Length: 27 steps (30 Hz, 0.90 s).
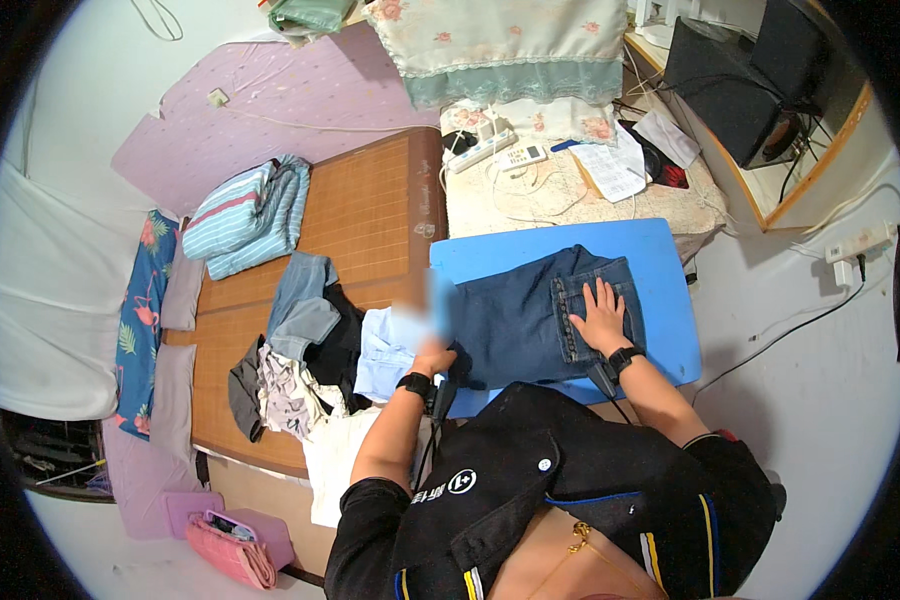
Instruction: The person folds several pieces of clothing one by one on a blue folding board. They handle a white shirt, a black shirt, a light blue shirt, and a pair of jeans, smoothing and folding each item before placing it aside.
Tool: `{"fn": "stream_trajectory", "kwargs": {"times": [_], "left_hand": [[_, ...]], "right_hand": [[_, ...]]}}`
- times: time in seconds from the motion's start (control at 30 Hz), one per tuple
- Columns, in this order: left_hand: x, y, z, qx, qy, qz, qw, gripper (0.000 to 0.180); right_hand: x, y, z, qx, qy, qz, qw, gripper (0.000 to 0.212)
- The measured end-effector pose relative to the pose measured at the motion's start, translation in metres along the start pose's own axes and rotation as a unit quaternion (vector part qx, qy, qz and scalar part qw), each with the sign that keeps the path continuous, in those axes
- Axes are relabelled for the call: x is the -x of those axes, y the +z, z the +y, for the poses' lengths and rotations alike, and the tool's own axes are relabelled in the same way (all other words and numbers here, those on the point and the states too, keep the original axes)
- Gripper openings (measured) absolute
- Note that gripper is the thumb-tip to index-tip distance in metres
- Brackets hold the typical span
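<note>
A pair of dark blue jeans (510,315) lies folded lengthwise on a blue table (660,300), its pocket and waist part toward the right. My right hand (602,318) rests flat on that part, fingers spread and holding nothing. At the other end, beside the leg ends, is my left hand (432,356). A blurred patch covers its fingers, so I cannot see whether they grip the cloth. Just left of this hand lies a light blue garment (375,355). Both wrists carry dark bands.
Left of the table, a bed with a brown mat (355,200) bears a heap of clothes (295,375) and a striped folded quilt (250,215). Behind the table, a cloth-covered surface holds a power strip (482,148) and papers (610,165). A black cable (770,335) hangs at the right.
</note>
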<state>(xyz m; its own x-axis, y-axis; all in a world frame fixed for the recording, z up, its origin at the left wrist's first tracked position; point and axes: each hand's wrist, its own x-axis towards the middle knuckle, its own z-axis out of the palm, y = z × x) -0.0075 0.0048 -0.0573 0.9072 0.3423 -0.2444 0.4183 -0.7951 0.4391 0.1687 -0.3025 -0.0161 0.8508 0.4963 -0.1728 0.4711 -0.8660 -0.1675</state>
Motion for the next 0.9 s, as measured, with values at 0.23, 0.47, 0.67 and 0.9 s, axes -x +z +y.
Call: {"fn": "stream_trajectory", "kwargs": {"times": [0.23,0.47,0.67,0.9], "left_hand": [[-0.053,-0.020,0.004,-0.019,0.143,0.241,0.960,0.029],[-0.081,-0.037,0.061,-0.029,0.151,0.161,0.975,0.023],[-0.076,-0.030,0.070,-0.049,0.213,0.085,0.972,0.017],[-0.037,-0.020,0.063,0.050,0.240,0.034,0.969,0.018]], "right_hand": [[-0.018,-0.020,0.008,-0.049,-0.014,0.050,0.997,0.046],[-0.086,-0.012,0.000,-0.104,-0.093,0.140,0.980,0.033],[-0.107,-0.013,-0.002,-0.044,-0.177,0.068,0.981,0.037],[-0.116,-0.030,-0.007,0.019,-0.215,-0.050,0.975,0.026]]}}
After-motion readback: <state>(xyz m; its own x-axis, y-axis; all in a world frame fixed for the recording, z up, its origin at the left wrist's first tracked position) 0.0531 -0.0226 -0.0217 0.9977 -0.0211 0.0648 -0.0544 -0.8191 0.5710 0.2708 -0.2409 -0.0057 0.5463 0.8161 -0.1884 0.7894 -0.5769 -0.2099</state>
